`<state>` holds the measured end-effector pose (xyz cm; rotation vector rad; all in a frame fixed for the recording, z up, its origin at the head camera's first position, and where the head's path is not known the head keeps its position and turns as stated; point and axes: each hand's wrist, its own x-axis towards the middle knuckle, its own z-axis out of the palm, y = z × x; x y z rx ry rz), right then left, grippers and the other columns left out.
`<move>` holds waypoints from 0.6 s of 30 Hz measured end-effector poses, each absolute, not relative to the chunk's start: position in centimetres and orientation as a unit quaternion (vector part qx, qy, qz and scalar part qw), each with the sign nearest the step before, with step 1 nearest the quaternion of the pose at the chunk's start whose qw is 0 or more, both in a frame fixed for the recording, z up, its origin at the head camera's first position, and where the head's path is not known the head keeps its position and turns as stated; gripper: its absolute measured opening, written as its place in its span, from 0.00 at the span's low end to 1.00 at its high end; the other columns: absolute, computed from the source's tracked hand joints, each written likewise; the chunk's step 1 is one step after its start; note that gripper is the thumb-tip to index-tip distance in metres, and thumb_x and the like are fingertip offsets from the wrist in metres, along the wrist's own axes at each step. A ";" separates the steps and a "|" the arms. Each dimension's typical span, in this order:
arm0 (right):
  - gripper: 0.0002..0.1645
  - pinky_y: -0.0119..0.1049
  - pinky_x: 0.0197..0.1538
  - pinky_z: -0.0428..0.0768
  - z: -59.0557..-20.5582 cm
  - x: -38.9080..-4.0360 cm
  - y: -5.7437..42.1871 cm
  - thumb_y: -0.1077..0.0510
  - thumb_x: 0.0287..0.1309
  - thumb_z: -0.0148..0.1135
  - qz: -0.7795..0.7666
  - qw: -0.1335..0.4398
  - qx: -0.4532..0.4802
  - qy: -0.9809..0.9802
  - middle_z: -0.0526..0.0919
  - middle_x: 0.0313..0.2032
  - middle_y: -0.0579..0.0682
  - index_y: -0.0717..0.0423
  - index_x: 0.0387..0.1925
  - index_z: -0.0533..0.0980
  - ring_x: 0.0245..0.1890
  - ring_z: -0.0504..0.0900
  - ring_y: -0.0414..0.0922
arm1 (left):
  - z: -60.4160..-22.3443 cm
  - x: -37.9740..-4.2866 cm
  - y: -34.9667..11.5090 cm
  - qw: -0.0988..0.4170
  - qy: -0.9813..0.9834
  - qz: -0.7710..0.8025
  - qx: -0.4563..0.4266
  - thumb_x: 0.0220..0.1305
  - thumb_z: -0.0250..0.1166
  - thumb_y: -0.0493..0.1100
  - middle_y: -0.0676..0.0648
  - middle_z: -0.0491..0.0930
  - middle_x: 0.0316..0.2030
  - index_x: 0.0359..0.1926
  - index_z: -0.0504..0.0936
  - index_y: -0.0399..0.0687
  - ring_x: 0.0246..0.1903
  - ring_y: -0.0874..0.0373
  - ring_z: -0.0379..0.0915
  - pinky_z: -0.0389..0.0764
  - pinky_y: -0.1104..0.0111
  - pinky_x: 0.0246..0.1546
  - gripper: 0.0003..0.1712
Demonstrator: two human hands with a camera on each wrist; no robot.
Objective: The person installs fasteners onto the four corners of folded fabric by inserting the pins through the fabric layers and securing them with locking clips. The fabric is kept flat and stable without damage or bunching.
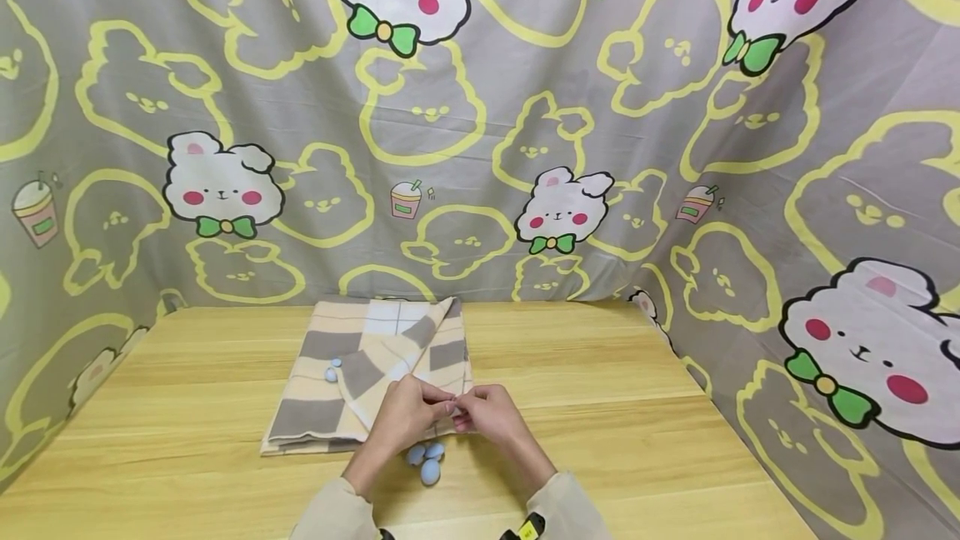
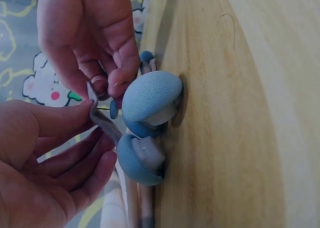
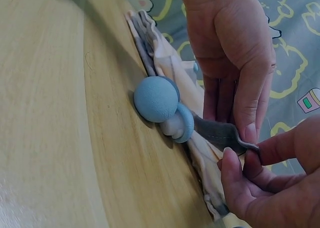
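A folded plaid blanket [image 1: 303, 418] in beige, grey and white lies before me. My left hand [image 1: 407, 412] pinches a grey corner [image 3: 217, 133] of it, raised at the near edge. Opposite it, my right hand [image 1: 492, 413] pinches the same cloth with thumb and fingers. In the left wrist view a small blue disc with a thin needle [image 2: 114, 109] sits against the raised cloth, the needle pointing into it. Close below the hands are several mushroom-shaped blanket clips [image 1: 430, 472] with blue caps and whitish stems.
Two more small blue pieces [image 1: 331, 374] rest on the blanket's left part. The wooden table [image 1: 637, 440] extends around it. A grey curtain [image 1: 480, 182] with cartoon bears and rabbits hangs behind and at both sides.
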<state>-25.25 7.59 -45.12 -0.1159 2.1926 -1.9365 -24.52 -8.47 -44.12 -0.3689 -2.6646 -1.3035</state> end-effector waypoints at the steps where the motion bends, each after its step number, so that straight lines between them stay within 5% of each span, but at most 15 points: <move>1: 0.12 0.31 0.34 0.85 -45.1 -25.3 7.6 0.66 0.64 0.54 -0.658 0.106 -0.040 0.744 0.82 0.26 0.50 0.74 0.34 0.80 0.24 0.81 0.38 | -44.1 -24.5 -8.5 0.075 -0.889 -0.435 -0.123 0.56 0.77 0.41 0.48 0.90 0.32 0.33 0.93 0.51 0.33 0.63 0.81 0.74 0.72 0.27 0.03; 18: 0.14 0.30 0.31 0.83 -45.7 -25.5 7.5 0.65 0.65 0.55 -0.657 0.098 -0.039 0.746 0.81 0.23 0.49 0.76 0.35 0.81 0.22 0.79 0.37 | -44.1 -24.4 -8.7 0.071 -0.888 -0.436 -0.129 0.56 0.77 0.42 0.47 0.90 0.32 0.34 0.93 0.51 0.35 0.58 0.85 0.78 0.69 0.30 0.04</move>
